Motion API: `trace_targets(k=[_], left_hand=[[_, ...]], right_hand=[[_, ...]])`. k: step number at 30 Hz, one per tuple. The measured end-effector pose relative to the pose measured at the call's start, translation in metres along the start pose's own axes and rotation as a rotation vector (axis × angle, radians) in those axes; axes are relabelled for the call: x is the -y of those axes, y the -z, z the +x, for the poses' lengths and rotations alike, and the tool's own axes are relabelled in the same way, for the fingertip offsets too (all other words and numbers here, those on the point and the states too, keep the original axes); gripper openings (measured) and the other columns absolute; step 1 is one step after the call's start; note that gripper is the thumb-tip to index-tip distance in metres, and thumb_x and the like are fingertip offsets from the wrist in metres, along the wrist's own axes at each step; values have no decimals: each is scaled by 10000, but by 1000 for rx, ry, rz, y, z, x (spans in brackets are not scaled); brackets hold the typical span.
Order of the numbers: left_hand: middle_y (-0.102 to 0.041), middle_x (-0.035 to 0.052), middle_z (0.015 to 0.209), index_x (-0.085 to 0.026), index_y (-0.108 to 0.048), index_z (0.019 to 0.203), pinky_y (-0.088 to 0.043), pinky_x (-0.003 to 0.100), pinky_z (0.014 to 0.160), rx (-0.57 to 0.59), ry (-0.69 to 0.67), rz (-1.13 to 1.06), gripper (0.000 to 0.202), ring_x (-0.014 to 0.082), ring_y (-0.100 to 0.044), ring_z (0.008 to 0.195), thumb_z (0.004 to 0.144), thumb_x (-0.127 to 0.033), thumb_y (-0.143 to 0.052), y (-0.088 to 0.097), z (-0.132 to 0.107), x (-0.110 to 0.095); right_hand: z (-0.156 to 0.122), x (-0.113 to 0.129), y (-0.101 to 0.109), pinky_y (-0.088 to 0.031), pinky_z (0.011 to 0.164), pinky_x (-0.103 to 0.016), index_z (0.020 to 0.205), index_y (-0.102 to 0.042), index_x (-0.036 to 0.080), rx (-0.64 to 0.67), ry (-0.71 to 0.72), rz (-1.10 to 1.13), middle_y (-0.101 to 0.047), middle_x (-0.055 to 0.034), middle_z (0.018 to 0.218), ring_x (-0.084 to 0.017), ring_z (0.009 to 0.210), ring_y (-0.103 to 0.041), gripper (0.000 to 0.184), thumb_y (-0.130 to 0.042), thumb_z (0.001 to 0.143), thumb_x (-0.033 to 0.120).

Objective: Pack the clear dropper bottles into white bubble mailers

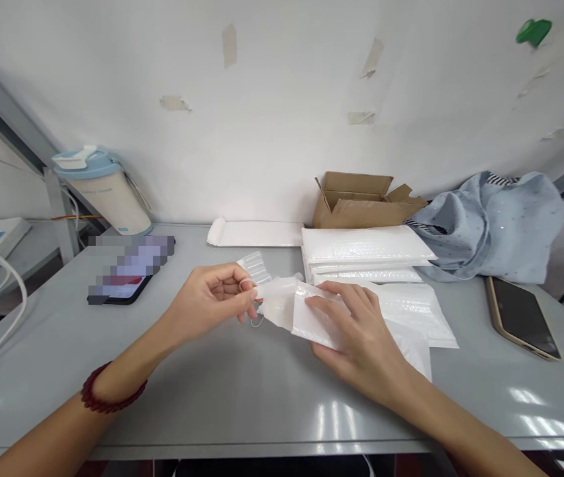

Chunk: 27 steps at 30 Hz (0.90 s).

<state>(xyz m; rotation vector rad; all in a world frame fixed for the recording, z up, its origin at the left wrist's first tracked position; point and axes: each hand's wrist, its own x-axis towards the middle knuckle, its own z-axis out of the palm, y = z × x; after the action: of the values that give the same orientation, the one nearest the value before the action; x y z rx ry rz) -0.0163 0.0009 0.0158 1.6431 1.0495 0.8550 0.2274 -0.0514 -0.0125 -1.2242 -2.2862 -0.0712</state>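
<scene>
Just above the desk, my right hand (354, 331) grips a white padded envelope (314, 318) between thumb and fingers. A crumpled, translucent white film (281, 303) stretches from the envelope's left end toward my left hand (220, 295). The thumb and fingers of that hand are pinched on the film's end. A small red bit and a thin loop of string show just below the fingertips. Behind them lies a clear ribbed plastic piece (256, 266). Stacked white padded envelopes (366, 245) lie beyond my right hand, with more envelopes (416, 308) spread beside it.
An open cardboard box (369, 211) stands against the wall beside a bunched blue cloth (500, 222). A flat white envelope (262, 233) lies at the back. A phone (523, 318) rests at right, another phone (133, 268) and a tumbler (106, 192) at left. A white cable (21, 298) hangs far left.
</scene>
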Motion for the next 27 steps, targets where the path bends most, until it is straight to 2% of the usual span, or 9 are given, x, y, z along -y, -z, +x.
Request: trace_targets(k=[4,7,11,14,18,22,24,27], left_hand=[[-604,-26,558,-165,-570,701,-462,187,463,41,28,121,137,94,-571,504,777,-262,-629,4,0,-1],[-604,-22,602,-164,-604,724,-459,194,495,76,17,176,127,88,-553,515,785,-273,-628,0,1,0],[-644,17,713,-201,-728,857,-447,216,529,98,-112,277,209,116,-552,607,844,-343,-575,-10,3,4],[-659,20,752,-244,-737,968,-438,223,537,74,-152,335,260,129,-542,631,866,-384,-542,-4,4,4],[-683,18,776,-243,-713,1007,-428,219,517,83,9,412,334,135,-555,609,867,-462,-503,23,6,2],[-670,38,813,-220,-688,917,-429,236,555,175,284,732,389,189,-594,711,724,-547,-602,49,7,12],[-661,41,865,-217,-666,872,-422,238,560,236,372,835,363,200,-598,747,665,-514,-631,54,7,20],[-657,32,842,-209,-648,825,-413,243,558,298,399,884,256,199,-603,743,654,-394,-608,53,8,25]], right_hand=[[-1,1,-1,-373,868,-495,1155,-468,189,-15,-32,1,-477,-147,1168,-315,1096,-459,414,-545,749,154],[-1,1,-1,-373,871,-494,1155,-457,191,-4,-31,-1,-473,-144,1164,-312,1098,-456,417,-544,749,154],[-3,3,-2,-371,871,-494,1168,-444,183,4,-12,2,-465,-150,1176,-314,1104,-450,437,-540,745,138],[-3,3,-2,-373,868,-493,1166,-446,182,-3,-9,5,-467,-150,1172,-314,1098,-452,436,-543,744,137],[-3,2,-1,-372,875,-494,1167,-451,186,-10,-22,-5,-468,-147,1177,-311,1103,-449,422,-539,756,140],[-2,1,0,-366,884,-497,1163,-464,180,-10,-32,-5,-472,-147,1177,-307,1105,-450,414,-547,759,143],[-2,1,-1,-367,881,-498,1156,-475,177,-7,-38,-3,-474,-147,1172,-309,1103,-452,409,-553,756,141],[-2,0,-1,-375,866,-500,1148,-484,174,-3,-41,-6,-478,-151,1165,-316,1097,-455,395,-552,760,146]])
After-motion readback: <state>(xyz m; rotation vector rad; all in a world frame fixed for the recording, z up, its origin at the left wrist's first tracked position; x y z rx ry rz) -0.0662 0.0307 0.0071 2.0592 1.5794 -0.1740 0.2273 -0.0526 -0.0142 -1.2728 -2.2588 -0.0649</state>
